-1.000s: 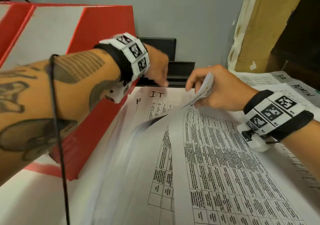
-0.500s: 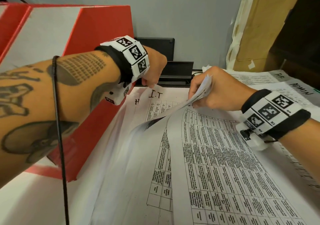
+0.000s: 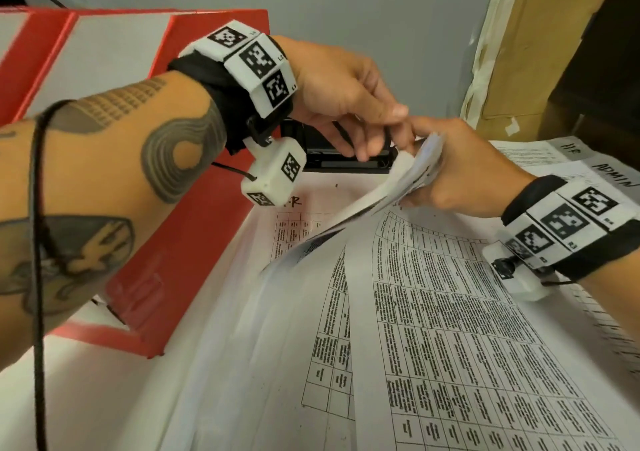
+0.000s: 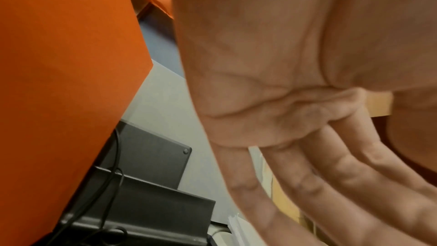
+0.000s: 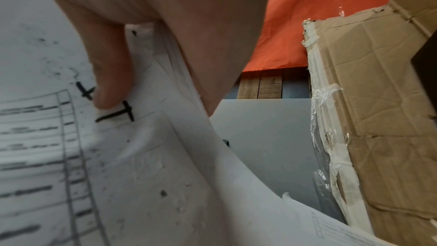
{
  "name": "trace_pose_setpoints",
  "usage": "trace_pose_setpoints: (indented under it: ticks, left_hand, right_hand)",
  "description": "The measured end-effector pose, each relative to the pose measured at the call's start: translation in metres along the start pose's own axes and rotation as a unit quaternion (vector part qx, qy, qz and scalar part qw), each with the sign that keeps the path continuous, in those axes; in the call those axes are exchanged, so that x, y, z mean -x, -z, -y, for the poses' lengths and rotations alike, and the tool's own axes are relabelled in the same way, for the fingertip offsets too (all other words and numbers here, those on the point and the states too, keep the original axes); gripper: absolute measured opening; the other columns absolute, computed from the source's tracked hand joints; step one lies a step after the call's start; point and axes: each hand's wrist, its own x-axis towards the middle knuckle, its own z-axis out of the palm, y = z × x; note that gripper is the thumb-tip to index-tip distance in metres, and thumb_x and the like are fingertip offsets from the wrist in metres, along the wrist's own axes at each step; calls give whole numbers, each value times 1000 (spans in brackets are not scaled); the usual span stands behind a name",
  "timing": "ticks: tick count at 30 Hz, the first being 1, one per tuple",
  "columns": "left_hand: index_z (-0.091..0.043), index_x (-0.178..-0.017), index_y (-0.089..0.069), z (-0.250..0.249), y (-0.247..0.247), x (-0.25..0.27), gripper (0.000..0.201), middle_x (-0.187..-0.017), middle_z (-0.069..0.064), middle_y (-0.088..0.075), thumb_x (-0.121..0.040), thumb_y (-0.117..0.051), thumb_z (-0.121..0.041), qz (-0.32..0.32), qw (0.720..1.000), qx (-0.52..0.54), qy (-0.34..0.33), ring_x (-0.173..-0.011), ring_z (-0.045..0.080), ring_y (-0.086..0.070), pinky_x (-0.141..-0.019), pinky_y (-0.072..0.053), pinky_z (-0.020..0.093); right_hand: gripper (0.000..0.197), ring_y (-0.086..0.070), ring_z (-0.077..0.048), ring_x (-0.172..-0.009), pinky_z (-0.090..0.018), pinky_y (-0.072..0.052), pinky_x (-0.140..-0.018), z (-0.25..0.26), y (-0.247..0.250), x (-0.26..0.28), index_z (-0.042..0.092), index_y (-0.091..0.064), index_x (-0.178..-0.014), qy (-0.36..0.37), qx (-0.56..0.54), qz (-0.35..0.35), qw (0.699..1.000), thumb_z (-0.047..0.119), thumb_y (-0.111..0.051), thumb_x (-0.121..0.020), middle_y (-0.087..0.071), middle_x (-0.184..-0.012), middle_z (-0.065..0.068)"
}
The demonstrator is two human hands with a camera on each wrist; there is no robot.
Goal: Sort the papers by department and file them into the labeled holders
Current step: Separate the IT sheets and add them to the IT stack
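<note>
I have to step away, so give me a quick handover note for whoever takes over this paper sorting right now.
Right hand: grips the lifted top corners of several sheets from the main pile, bent up off the desk.
Left hand: fingers extended, holding nothing, reaching to the raised corners, apparently to take a sheet.
Red holders: at the left of the pile; their labels are not readable here.
To the right lie a sheet marked ADMIN and another marked H.R.
Done: some sheets seem set aside at the right.
Left: most of the pile; whether anything is filed yet is not visible.
</note>
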Motion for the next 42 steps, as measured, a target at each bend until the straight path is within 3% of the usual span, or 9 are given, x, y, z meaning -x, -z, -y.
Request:
trace_pose_setpoints:
  ticks: [4, 12, 17, 21, 25, 30, 32, 35, 42]
  left_hand:
    - [-19, -102, -77, 19, 3, -12, 32, -82, -4, -78, -102, -58, -45, -76, 972, -205, 88, -86, 13, -75, -93, -59, 40]
    - [-41, -114, -77, 44, -11, -29, 20, -114, -16, -74, -96, -68, -39, 120, 894, -394, 174, -111, 10, -67, -108, -51, 43]
    - [-24, -113, -74, -2, -12, 1, 86, -110, -7, -78, -81, -31, -90, -36, 994, -78, 63, -109, 15, -73, -103, -54, 46]
    - [-25, -123, -69, -38, -17, 38, 84, -117, -7, -76, -58, -73, -79, -31, 996, -82, -24, -108, 13, -73, -96, -57, 37]
    - [-25, -113, -74, -31, -23, 44, 50, -101, -11, -78, -70, -90, -47, -304, 938, -166, 21, -93, 11, -75, -92, -60, 40]
    - [-18, -117, -60, -22, -23, 66, 58, -107, -10, -73, -75, -89, -44, -534, 839, 49, -97, -89, 5, -73, -76, -61, 29]
    - [-15, -107, -65, -24, -21, 75, 43, -100, -8, -74, -78, -88, -35, -546, 814, 94, -172, -87, 8, -74, -76, -61, 31]
    - [-9, -99, -72, -31, -28, 70, 44, -96, -1, -77, -73, -89, -41, -554, 801, 112, -199, -87, 15, -75, -82, -61, 38]
    - [-16, -80, -58, -45, -34, 56, 31, -90, 0, -63, -76, -80, -38, -578, 779, 77, -230, -94, 12, -69, -91, -58, 39]
  right_hand:
    - [55, -59, -13, -59, -34, -49, -58, -3, 4, 2, 15, -68, -102, 6, -23, 34, 999, -5, -95, -59, -62, -65, 3]
    - [19, -75, -18, -87, -39, -60, -84, -2, 6, 3, 8, -78, -69, 10, -2, 51, 999, -6, -91, -66, -79, -89, -2]
    - [42, -66, 5, -69, -18, -51, -64, 7, 21, -7, 29, -69, -75, -1, 29, -60, 998, -4, -92, -63, -70, -78, 12]
    - [45, -72, -17, -98, -44, -62, -79, 29, 52, -21, 8, -75, -98, -18, 77, -151, 985, 7, -96, -58, -75, -102, -3]
    - [58, -66, -20, -115, -46, -59, -92, 51, 87, -23, 10, -69, -109, 4, 122, -224, 967, 29, -94, -61, -69, -121, -2]
    - [78, -58, 6, -114, -16, -48, -101, 43, 106, 4, 21, -48, -128, -44, -11, -420, 906, 50, -90, -69, -58, -129, 9]
    - [95, -64, -6, -116, -32, -51, -107, 31, 108, 16, 17, -52, -130, -97, -185, -411, 888, 51, -98, -55, -64, -132, 3]
    - [70, -66, -34, -123, -59, -51, -105, 27, 98, 27, 2, -54, -140, -68, -365, -259, 892, 14, -86, -79, -65, -137, -15]
    - [57, -72, -22, -106, -37, -60, -90, 79, 90, 9, -9, -58, -121, 38, -213, -451, 866, 18, -86, -79, -71, -116, -15]
